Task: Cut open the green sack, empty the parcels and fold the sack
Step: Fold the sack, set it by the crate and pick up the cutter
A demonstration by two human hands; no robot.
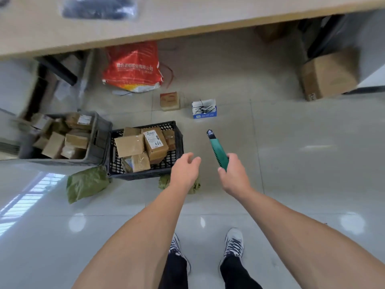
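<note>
A green sack (86, 183) lies crumpled on the tiled floor in front of the crates; another piece of green sacking (164, 182) shows under my left hand. My right hand (234, 174) grips a green utility knife (217, 150) by its handle, the black tip pointing away from me. My left hand (185, 171) hovers over the floor near the black crate's right corner, fingers loosely curled and holding nothing. Brown cardboard parcels (143, 148) fill the black crate (177, 163).
A grey crate (98, 147) of parcels stands left of the black one. A red and white bag (133, 67), a small brown box (169, 101) and a blue box of black cable ties (204, 109) lie under a table edge (187, 28). A carton (329, 74) sits far right.
</note>
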